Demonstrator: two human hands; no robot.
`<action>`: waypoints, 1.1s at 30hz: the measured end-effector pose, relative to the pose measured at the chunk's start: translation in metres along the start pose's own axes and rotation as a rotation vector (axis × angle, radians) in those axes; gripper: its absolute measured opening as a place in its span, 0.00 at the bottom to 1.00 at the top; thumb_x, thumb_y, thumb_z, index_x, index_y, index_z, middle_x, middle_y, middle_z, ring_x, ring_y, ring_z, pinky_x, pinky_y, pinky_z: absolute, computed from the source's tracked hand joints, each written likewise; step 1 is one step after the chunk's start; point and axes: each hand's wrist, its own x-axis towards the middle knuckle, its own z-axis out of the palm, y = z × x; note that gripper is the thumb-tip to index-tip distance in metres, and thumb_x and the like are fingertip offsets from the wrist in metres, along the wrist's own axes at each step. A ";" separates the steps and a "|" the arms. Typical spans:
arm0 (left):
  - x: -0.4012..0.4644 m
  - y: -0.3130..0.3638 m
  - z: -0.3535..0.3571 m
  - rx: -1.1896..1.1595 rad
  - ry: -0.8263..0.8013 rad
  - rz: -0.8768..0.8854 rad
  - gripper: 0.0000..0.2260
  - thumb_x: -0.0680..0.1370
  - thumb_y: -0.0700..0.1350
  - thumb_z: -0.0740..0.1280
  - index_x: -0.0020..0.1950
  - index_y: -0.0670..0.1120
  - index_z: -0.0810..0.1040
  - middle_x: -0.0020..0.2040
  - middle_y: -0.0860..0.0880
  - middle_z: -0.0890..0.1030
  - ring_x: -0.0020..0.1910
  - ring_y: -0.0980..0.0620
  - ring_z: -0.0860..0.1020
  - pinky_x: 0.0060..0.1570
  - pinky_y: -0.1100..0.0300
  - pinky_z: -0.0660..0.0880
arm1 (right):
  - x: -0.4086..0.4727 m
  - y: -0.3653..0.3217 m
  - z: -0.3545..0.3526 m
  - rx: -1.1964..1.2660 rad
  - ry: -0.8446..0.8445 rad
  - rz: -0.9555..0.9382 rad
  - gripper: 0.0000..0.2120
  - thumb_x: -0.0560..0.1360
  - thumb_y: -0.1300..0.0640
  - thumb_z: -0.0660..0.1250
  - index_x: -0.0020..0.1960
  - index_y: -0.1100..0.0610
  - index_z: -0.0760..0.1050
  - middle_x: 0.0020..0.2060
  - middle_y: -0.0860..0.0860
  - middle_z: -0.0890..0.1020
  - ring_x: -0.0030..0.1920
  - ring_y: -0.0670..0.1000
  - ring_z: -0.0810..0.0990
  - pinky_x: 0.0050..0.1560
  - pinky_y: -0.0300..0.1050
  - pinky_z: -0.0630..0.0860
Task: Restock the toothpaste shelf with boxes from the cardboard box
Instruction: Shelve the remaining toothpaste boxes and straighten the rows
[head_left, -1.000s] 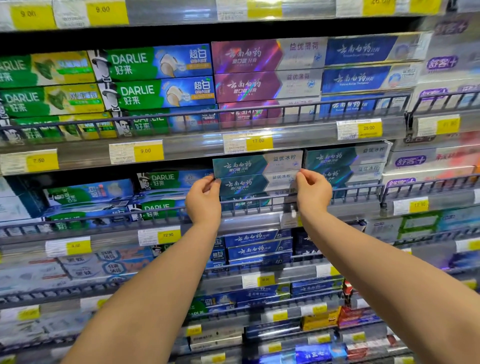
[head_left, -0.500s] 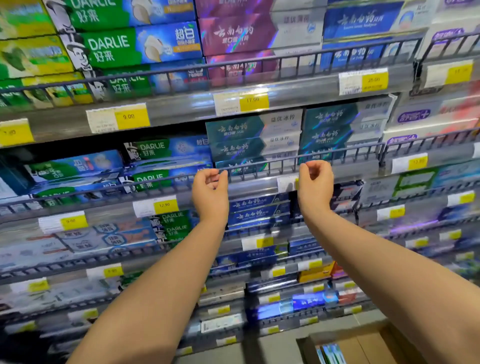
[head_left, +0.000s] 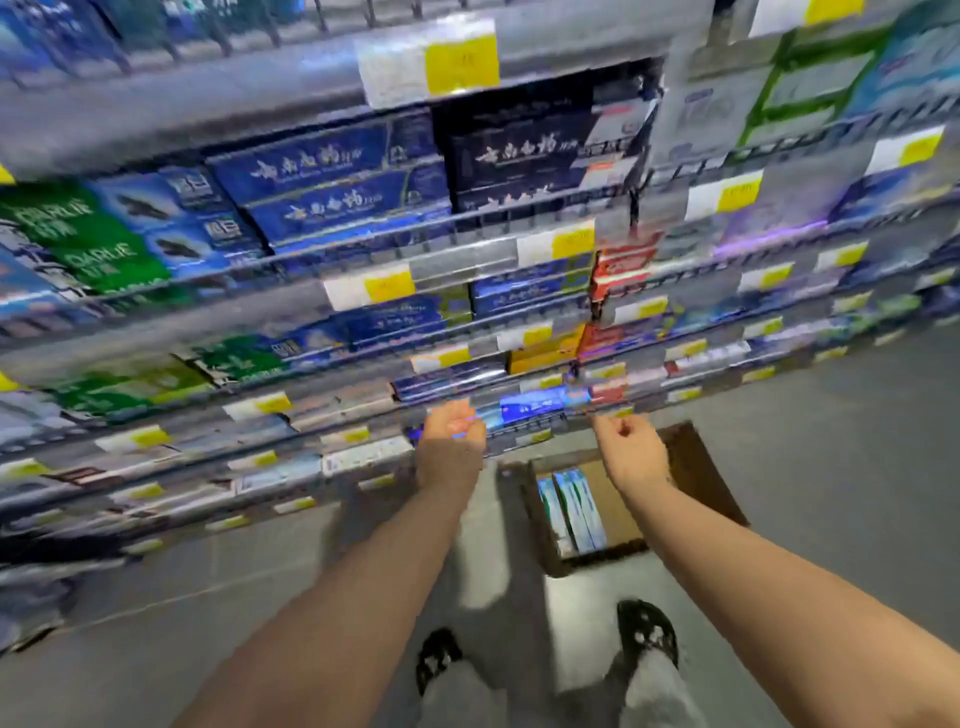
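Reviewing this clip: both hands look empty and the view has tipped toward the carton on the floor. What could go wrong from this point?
1. The cardboard box sits on the floor just ahead of the shoes; stepping forward could kick or trip on it.
2. The toothpaste boxes stand packed against one wall of the carton, so the left hand or right hand may get a poor hold.
3. Reaching down, an arm might brush the lower shelf rail.

Toothpaste boxes (head_left: 571, 506) inside cardboard box (head_left: 696, 483)

hands (head_left: 451, 436) lowered off shelf, cardboard box (head_left: 696, 467) revealed
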 end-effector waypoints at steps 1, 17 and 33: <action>-0.003 -0.018 0.022 0.030 -0.023 -0.032 0.07 0.77 0.36 0.63 0.46 0.48 0.74 0.36 0.50 0.75 0.34 0.49 0.76 0.30 0.64 0.75 | 0.017 0.024 -0.005 -0.049 -0.024 0.029 0.16 0.76 0.49 0.61 0.32 0.54 0.66 0.39 0.59 0.76 0.47 0.60 0.75 0.46 0.47 0.66; 0.014 -0.291 0.277 0.091 -0.133 -0.447 0.07 0.81 0.43 0.58 0.55 0.52 0.72 0.56 0.48 0.78 0.51 0.49 0.78 0.52 0.53 0.77 | 0.219 0.292 0.038 -0.306 -0.487 0.120 0.10 0.76 0.52 0.65 0.46 0.59 0.75 0.36 0.52 0.78 0.42 0.53 0.76 0.44 0.44 0.69; 0.169 -0.484 0.387 0.432 -0.156 -0.442 0.16 0.77 0.37 0.60 0.65 0.42 0.71 0.61 0.43 0.75 0.62 0.43 0.73 0.58 0.58 0.69 | 0.411 0.506 0.248 -0.313 -0.741 0.112 0.55 0.45 0.29 0.69 0.65 0.58 0.71 0.61 0.58 0.77 0.58 0.58 0.78 0.59 0.57 0.76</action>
